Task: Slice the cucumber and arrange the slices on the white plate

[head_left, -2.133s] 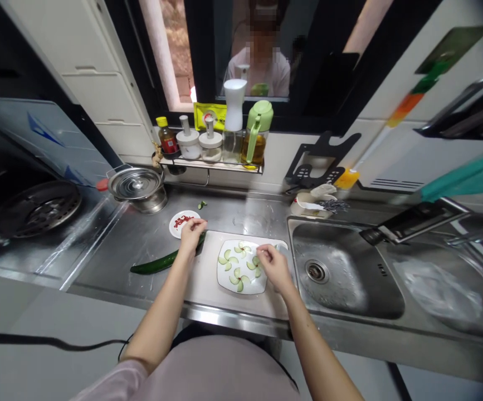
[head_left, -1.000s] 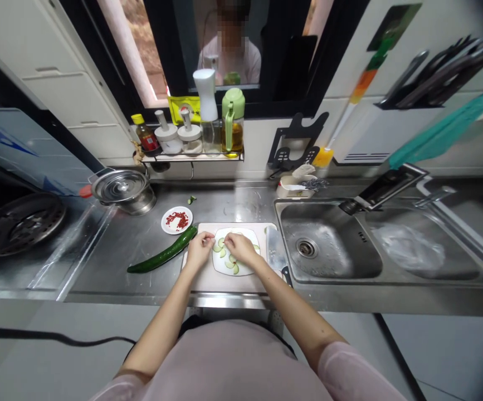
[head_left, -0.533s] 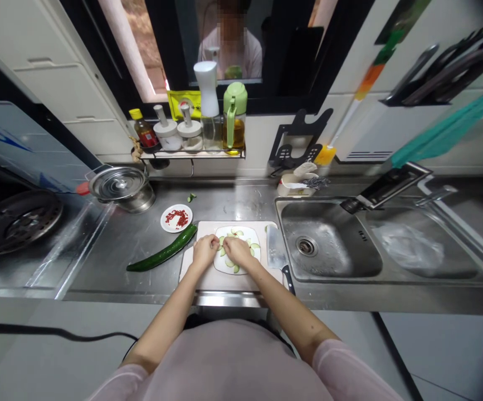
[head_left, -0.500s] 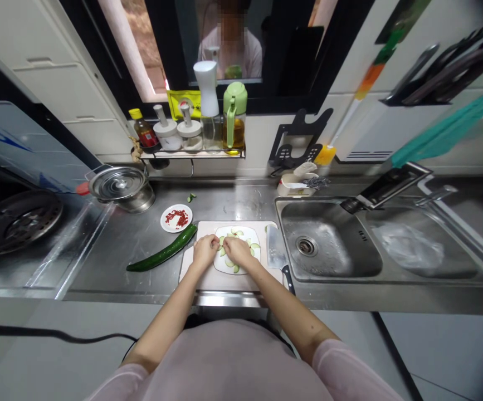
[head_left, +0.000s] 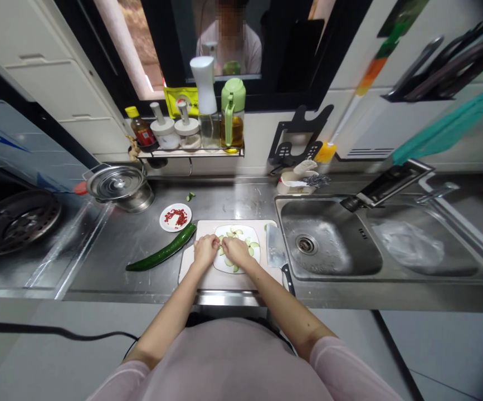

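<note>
Your left hand (head_left: 205, 249) and right hand (head_left: 236, 250) meet over plate (head_left: 254, 258) on cutting board (head_left: 224, 281), fingers bunched narrow; whether either pinches cucumber slices (head_left: 249, 244), cannot tell. Nudge lightly with fingertips; keep right wrist off cleaver (head_left: 273, 250) just beside.

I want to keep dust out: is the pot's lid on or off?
On: the lid sits flat across the pot, covering its top.

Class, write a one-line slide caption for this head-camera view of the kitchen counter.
On a white plate, left hand and right hand meet over cucumber slices; cutting board beneath, cleaver at right.
</note>
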A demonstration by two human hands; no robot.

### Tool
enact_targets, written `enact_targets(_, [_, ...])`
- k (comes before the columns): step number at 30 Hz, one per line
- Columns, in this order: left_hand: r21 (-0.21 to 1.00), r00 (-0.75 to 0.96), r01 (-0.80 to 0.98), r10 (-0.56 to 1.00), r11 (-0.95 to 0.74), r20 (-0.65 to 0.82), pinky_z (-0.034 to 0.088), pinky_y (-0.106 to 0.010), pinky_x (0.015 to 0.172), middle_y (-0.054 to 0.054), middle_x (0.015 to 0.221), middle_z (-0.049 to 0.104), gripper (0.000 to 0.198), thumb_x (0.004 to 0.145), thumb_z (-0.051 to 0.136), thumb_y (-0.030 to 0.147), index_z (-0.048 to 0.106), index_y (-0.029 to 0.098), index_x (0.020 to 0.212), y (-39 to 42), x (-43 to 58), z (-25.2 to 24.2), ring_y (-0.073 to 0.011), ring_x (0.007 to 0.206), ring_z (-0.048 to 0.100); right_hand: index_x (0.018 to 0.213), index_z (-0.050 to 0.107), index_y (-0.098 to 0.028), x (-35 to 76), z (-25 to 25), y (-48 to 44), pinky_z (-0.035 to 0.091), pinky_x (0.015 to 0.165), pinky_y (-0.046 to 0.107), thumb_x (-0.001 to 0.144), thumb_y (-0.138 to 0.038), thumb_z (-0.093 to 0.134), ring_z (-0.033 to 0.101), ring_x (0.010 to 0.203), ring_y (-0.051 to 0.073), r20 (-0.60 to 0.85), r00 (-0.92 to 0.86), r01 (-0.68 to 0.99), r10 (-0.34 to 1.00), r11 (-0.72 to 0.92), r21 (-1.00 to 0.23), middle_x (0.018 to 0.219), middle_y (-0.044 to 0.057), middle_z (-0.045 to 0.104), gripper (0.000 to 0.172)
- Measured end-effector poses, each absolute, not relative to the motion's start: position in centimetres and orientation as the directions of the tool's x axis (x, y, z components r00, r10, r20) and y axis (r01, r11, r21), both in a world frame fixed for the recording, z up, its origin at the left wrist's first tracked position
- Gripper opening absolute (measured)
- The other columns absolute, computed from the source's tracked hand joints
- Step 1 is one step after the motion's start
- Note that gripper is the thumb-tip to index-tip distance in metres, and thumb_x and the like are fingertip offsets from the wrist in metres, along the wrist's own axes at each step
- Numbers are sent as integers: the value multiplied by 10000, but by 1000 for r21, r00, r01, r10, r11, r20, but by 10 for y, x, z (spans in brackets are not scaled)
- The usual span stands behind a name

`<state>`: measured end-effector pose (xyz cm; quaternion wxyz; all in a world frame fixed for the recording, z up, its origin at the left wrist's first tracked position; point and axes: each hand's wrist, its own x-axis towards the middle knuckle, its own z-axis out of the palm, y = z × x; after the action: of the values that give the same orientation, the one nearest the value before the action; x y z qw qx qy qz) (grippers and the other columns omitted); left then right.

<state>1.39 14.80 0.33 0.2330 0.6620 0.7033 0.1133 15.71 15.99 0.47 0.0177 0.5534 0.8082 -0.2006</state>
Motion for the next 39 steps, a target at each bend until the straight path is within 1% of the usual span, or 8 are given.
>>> enact_targets(8, [453, -5, 887, 984, 88, -181, 333, -340, 838, -47, 938, 672, 120, 858, 562, 265, 669, 231, 901, 150, 16, 0, -218, 955, 572, 1085, 608, -208, 157, 9, 160, 404, 763, 278, 979, -273, 341, 620, 988, 198, -280, -377, 907, 883, 291, -304, 1076, 85, 676, 294])
enact_targets(14, [436, -2, 896, 983, 83, -182, 325, -338, 844, -55, 931, 668, 131, 864, 555, 272, 671, 223, 901, 152, 17, -2, -212, 948, 568, 1068, 616, -211, 156, 5, 161, 406, 747, 279, 968, -266, 351, 623, 976, 203, -253, -380, 904, 890, 300, -303, 1081, 79, 680, 289])
enact_targets(24, [439, -9, 894, 981, 96, -195, 323, -342, 851, -53, 951, 669, 127, 857, 555, 264, 667, 227, 903, 151, 18, 1, -218, 967, 568, 1071, 618, -213, 159, 10, 162, 391, 748, 261, 959, -301, 384, 617, 978, 192, -263, -342, 909, 902, 247, -336, 1111, 81, 678, 274])
enact_targets(30, [424, -8, 901, 981, 91, -194, 321, -351, 851, -57, 950, 670, 141, 857, 535, 232, 667, 225, 905, 152, 19, 3, -225, 972, 568, 1061, 619, -203, 155, 10, 165, 388, 731, 263, 955, -270, 377, 621, 977, 195, -273, -339, 913, 900, 246, -325, 1089, 86, 684, 272])
enact_targets(34, [418, -7, 904, 979, 93, -202, 324, -355, 854, -72, 961, 673, 146, 862, 538, 247, 671, 216, 915, 152, 20, 3, -232, 982, 568, 1063, 617, -202, 156, 12, 164, 388, 728, 265, 958, -268, 383, 624, 966, 197, -285, -333, 916, 899, 237, -323, 1079, 87, 683, 265])
enact_targets(39, [462, -32, 879, 982, 117, -188, 340, -345, 861, -65, 961, 682, 159, 847, 557, 242, 676, 224, 951, 152, 19, 3, -227, 989, 575, 1058, 619, -202, 158, 15, 163, 369, 712, 251, 951, -271, 391, 611, 949, 185, -280, -308, 909, 909, 195, -369, 1067, 81, 683, 262])
